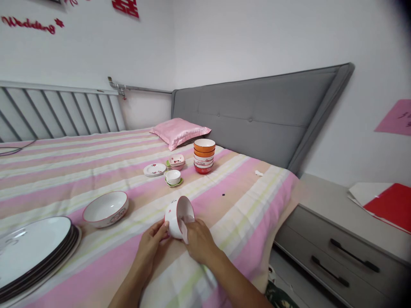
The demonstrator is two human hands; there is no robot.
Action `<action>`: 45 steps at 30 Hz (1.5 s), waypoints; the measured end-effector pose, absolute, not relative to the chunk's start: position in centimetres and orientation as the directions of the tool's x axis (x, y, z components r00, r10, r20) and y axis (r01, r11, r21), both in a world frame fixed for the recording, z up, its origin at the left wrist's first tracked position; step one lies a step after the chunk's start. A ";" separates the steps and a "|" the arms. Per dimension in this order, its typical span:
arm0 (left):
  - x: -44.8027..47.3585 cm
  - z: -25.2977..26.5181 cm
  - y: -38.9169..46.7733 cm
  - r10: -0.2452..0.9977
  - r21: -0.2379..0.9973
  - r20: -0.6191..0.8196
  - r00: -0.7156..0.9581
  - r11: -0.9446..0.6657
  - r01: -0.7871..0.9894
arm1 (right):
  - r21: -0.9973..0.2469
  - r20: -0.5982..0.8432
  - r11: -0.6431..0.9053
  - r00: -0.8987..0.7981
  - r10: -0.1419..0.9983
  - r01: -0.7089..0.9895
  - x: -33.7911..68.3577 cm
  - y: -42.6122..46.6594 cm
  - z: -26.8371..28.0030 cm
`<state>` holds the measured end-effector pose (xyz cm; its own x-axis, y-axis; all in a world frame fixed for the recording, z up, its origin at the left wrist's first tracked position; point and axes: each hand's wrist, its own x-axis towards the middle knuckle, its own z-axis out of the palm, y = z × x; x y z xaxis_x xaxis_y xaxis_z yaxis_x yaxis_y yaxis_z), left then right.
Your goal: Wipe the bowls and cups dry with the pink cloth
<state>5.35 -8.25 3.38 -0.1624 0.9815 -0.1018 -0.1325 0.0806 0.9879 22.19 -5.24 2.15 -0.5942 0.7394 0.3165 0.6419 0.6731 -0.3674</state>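
A white bowl [173, 216] with a red rim is tipped on its side above the bed, its opening facing right. My left hand [154, 237] grips it from the left, thumb on the outer wall. At the mouth of the bowl, my right hand [201, 239] presses a pale tissue or cloth [184, 231] against the inside; its fingertips are hidden within. To the left lies a wider white bowl [105, 209] with a red rim. Beyond stands a stack of orange, white and red bowls [204, 158].
Large oval plates [35, 239] are stacked at the lower left. Small plates [155, 170], pink dishes [177, 161] and little white bowls [173, 176] sit mid-bed, near a pink pillow [180, 131]. A grey nightstand [340, 239] stands at right beside the headboard [250, 115].
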 end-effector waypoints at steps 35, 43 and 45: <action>6.7 2.4 -8.0 0.896 0.998 0.037 -0.442 -0.011 0.061 | -0.399 0.379 0.668 -0.550 0.744 0.628 22.3 -5.4 1.0; 6.4 2.7 -8.2 0.846 0.987 0.086 -0.526 0.001 0.163 | -0.918 0.266 0.282 -0.093 0.959 0.278 23.7 -3.8 1.5; 6.5 3.1 -8.4 0.832 0.973 0.117 -0.543 0.013 0.230 | -0.974 0.166 0.164 0.000 0.986 0.159 24.0 -3.1 1.7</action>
